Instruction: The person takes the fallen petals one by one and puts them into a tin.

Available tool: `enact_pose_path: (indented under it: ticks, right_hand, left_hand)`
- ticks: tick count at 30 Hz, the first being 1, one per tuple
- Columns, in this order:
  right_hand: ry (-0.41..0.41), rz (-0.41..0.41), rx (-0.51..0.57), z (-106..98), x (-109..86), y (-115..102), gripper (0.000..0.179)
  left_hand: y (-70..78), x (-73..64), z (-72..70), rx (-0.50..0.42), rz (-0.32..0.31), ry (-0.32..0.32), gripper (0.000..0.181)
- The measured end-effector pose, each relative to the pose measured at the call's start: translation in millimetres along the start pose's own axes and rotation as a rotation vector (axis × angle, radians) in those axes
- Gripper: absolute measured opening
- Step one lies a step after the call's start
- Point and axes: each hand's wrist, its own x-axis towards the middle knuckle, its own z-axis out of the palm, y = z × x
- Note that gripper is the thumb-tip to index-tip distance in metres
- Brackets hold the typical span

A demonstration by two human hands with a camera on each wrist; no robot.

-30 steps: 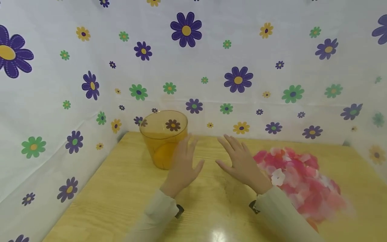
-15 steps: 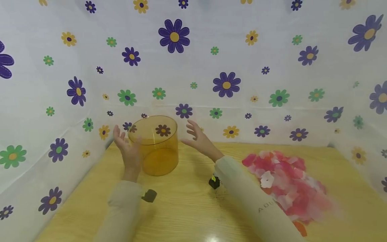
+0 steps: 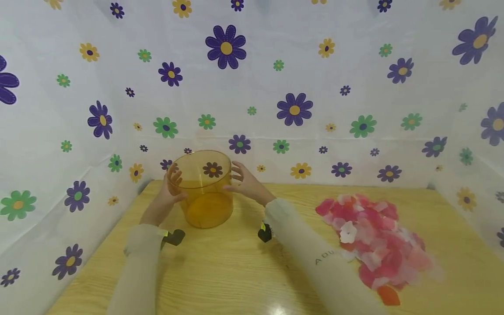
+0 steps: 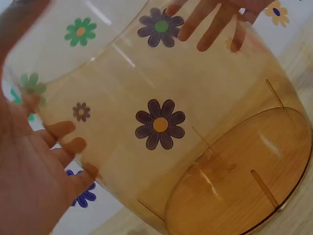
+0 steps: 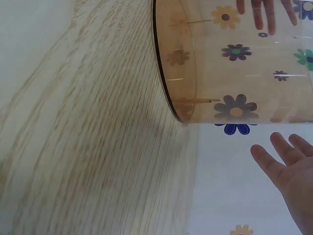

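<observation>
A see-through amber plastic bucket (image 3: 204, 201) stands upright on the wooden table, toward the back left. My left hand (image 3: 167, 192) is at its left side, thumb toward the front and the other fingers showing through the wall. In the left wrist view the left hand (image 4: 39, 161) has spread, slightly bent fingers overlapping the bucket's edge. On the opposite side is my right hand (image 3: 248, 183), its fingertips close to the upper wall. The right wrist view shows the right hand (image 5: 293, 171) with fingers apart and a gap between them and the bucket (image 5: 205, 83).
A heap of pink, red and white petals (image 3: 378, 240) lies on the right of the table (image 3: 220, 271), with an orange-red petal (image 3: 388, 295) at its front. White cloth (image 3: 260, 78) printed with flowers rises behind and along both sides.
My hands have parted and moved left from the table's middle to either side of the bucket, then drawn in closer to its walls. The bucket stays in place on the table.
</observation>
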Motion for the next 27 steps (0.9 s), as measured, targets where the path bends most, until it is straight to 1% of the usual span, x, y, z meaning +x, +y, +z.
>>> enact_pose_path:
  ticks: [1, 2, 3, 4, 5, 7, 8, 10, 12, 15, 17, 21, 25, 27]
  right_hand:
    - [-0.005, 0.005, 0.001, 2.2, 0.6, -0.2, 0.091]
    - [-0.008, 0.010, -0.001, 4.1, 1.1, -0.1, 0.091]
    - [-0.010, 0.019, -0.001, 5.8, 1.6, 0.2, 0.091]
    - [-0.013, 0.028, 0.001, 7.2, 1.8, 0.6, 0.091]
    - [-0.016, 0.034, 0.004, 8.3, 2.0, 1.0, 0.092]
    - [-0.024, 0.039, 0.015, 9.2, 2.4, 1.5, 0.093]
    - [-0.027, 0.036, 0.016, 9.0, 2.7, 1.4, 0.094]
    - [-0.037, 0.021, 0.005, 7.0, 2.9, -0.1, 0.098]
    - [-0.047, -0.002, -0.012, 3.2, 3.3, -3.2, 0.105]
    - [-0.051, -0.003, -0.061, -5.5, -2.3, -4.7, 0.109]
    - [-0.051, 0.001, -0.103, -11.5, -6.2, -6.9, 0.109]
    - [-0.062, 0.014, -0.241, -23.2, -17.7, -11.9, 0.113]
    - [-0.074, 0.038, -0.364, -32.8, -34.5, -16.0, 0.118]
    - [-0.073, 0.050, -0.395, -37.3, -43.4, -16.4, 0.118]
  left_hand:
    - [-1.6, -1.8, -0.8, -0.007, -0.004, -0.035, 0.127]
    - [2.8, -4.7, 3.4, 0.010, -0.036, -0.054, 0.125]
    - [14.3, -8.4, 13.4, 0.046, -0.089, -0.055, 0.130]
    - [21.8, -11.5, 20.1, 0.085, -0.126, -0.046, 0.125]
    - [37.1, -15.6, 32.2, 0.124, -0.202, -0.035, 0.125]
    - [52.7, -18.6, 45.9, 0.138, -0.230, -0.019, 0.113]
    - [60.0, -19.7, 51.3, 0.158, -0.260, -0.006, 0.109]
    - [70.8, -19.4, 57.8, 0.200, -0.296, 0.016, 0.105]
    - [78.2, -16.2, 61.3, 0.230, -0.312, 0.026, 0.107]
    - [78.9, -12.4, 69.6, 0.291, -0.332, 0.038, 0.110]
    - [77.4, -9.6, 75.1, 0.352, -0.353, 0.038, 0.110]
    - [76.3, -5.2, 89.2, 0.464, -0.389, 0.014, 0.111]
    - [79.0, -2.5, 105.0, 0.652, -0.444, -0.033, 0.115]
    - [80.4, -1.6, 113.1, 0.751, -0.471, -0.057, 0.117]
